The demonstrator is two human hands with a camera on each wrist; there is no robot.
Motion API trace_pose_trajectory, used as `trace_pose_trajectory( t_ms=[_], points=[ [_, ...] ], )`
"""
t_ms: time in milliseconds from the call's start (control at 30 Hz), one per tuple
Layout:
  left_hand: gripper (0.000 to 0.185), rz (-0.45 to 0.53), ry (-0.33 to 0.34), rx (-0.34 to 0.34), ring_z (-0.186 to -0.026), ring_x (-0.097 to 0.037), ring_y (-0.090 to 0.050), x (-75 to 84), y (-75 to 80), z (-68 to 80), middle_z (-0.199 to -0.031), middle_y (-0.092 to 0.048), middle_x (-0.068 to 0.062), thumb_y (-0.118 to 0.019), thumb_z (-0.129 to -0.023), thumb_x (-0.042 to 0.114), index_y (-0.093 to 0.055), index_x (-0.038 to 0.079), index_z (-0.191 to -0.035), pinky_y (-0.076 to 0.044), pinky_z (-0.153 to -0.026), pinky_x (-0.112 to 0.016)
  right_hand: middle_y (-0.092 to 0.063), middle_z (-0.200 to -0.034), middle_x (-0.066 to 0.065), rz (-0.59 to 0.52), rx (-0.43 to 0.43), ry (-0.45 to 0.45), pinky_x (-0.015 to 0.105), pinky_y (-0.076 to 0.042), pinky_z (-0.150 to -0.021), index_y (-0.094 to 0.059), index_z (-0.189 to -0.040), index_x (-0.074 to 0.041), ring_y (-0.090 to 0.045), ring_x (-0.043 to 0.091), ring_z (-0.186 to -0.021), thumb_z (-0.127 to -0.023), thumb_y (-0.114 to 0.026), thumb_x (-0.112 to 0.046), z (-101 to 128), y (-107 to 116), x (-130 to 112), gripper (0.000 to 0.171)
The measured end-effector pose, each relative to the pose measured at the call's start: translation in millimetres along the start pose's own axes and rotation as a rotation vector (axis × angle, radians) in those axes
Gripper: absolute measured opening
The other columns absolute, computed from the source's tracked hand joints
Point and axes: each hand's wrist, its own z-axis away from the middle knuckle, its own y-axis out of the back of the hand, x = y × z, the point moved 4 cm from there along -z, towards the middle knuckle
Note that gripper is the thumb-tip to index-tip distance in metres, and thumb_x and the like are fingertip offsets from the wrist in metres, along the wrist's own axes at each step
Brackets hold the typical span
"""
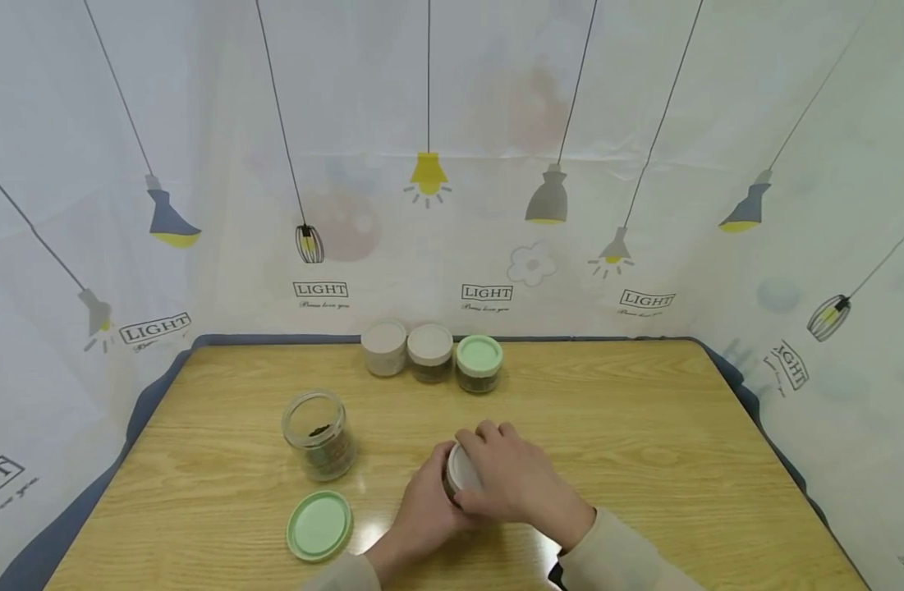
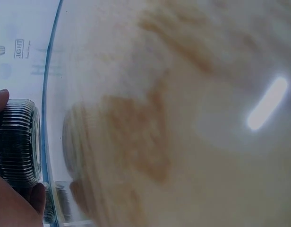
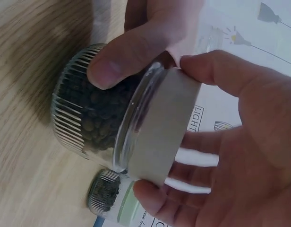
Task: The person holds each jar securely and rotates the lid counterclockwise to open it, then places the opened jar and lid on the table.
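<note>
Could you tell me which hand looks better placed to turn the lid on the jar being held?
Probably the right hand: its fingers wrap the white lid, while the left hand grips the jar body.

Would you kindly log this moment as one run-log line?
left hand: grips jar body | right hand: grips white lid on jar | open jar, green lid: on table
</note>
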Motion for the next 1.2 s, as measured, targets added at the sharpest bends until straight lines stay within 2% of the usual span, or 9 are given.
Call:
trace_pose_trajectory(
  t_ms=[200, 367, 467, 533, 667, 767, 967, 1200],
  points=[
    [0.09, -0.003, 0.001, -0.022, -0.115, -0.019, -0.059, 3.2, -0.7, 1.2, -0.132, -0.056, -0.002, -0.082, -0.07, 0.051, -0.038, 0.017, -0.141, -0.05, -0.094, -0.038, -0.052, -0.137, 0.004, -0.022, -0.111, 0.175, 0.051, -0.05, -0.086, -0.047, -0.143, -0.022, -0.049, 0.028, -0.122, -0.083, -0.074, -0.036, 2, 2, -2, 0.067],
    [0.098, 0.0, -0.001, -0.024, -0.115, -0.018, -0.059, 4.6, -1.1, 1.6, -0.133, -0.055, -0.002, -0.082, -0.069, 0.055, -0.035, 0.016, -0.145, -0.05, -0.094, -0.036, -0.043, -0.15, 0.006, -0.093, -0.152, 0.209, 0.06, -0.044, -0.096, -0.041, -0.147, -0.023, -0.041, 0.033, -0.135, -0.081, -0.079, -0.031, 4, 5, 0, 0.076],
    [0.095, 0.001, -0.012, -0.007, -0.116, -0.019, -0.059, 4.7, 0.2, 0.7, -0.132, -0.057, -0.003, -0.084, -0.069, 0.05, -0.036, 0.016, -0.144, -0.05, -0.096, -0.038, -0.033, -0.157, 0.009, -0.129, -0.151, 0.179, 0.063, -0.039, -0.102, -0.034, -0.151, -0.022, -0.034, 0.036, -0.141, -0.081, -0.077, -0.039, 3, 7, 1, 0.084],
    [0.09, 0.003, -0.018, 0.004, -0.116, -0.02, -0.059, 4.1, 1.1, -0.1, -0.132, -0.058, -0.004, -0.084, -0.07, 0.044, -0.038, 0.016, -0.142, -0.049, -0.096, -0.039, -0.033, -0.156, 0.013, -0.131, -0.116, 0.137, 0.063, -0.038, -0.103, -0.032, -0.152, -0.019, -0.036, 0.04, -0.14, -0.081, -0.074, -0.05, 2, 9, 2, 0.088],
    [0.085, 0.024, -0.015, -0.007, -0.117, -0.022, -0.059, 2.2, 1.6, -0.8, -0.133, -0.057, -0.005, -0.084, -0.072, 0.04, -0.04, 0.015, -0.14, -0.052, -0.094, -0.039, -0.049, -0.14, 0.017, -0.072, -0.001, 0.019, 0.058, -0.046, -0.094, -0.04, -0.147, -0.012, -0.051, 0.04, -0.124, -0.08, -0.065, -0.066, 2, 10, 3, 0.089],
    [0.086, 0.045, -0.025, -0.022, -0.116, -0.022, -0.059, 1.9, 1.3, -0.3, -0.134, -0.056, -0.005, -0.084, -0.071, 0.043, -0.04, 0.014, -0.139, -0.053, -0.091, -0.037, -0.056, -0.126, 0.015, -0.018, 0.034, -0.067, 0.052, -0.051, -0.084, -0.046, -0.141, -0.013, -0.056, 0.036, -0.11, -0.076, -0.059, -0.077, 3, 7, 2, 0.093],
    [0.089, 0.03, -0.038, -0.01, -0.117, -0.024, -0.059, 2.7, 1.5, 0.7, -0.135, -0.056, -0.008, -0.086, -0.07, 0.042, -0.04, 0.013, -0.14, -0.052, -0.092, -0.04, -0.056, -0.119, 0.014, 0.013, 0.039, -0.14, 0.046, -0.053, -0.067, -0.045, -0.14, -0.014, -0.056, 0.031, -0.1, -0.072, -0.057, -0.083, 2, 0, 1, 0.098],
    [0.09, 0.019, -0.024, 0.015, -0.115, -0.024, -0.06, 4.0, 1.7, 0.2, -0.132, -0.058, -0.007, -0.088, -0.065, 0.035, -0.041, 0.014, -0.139, -0.051, -0.093, -0.04, -0.057, -0.111, 0.015, 0.049, 0.063, -0.158, 0.044, -0.052, -0.063, -0.048, -0.134, -0.011, -0.058, 0.03, -0.095, -0.07, -0.059, -0.082, 3, -1, 1, 0.097]
  ],
)
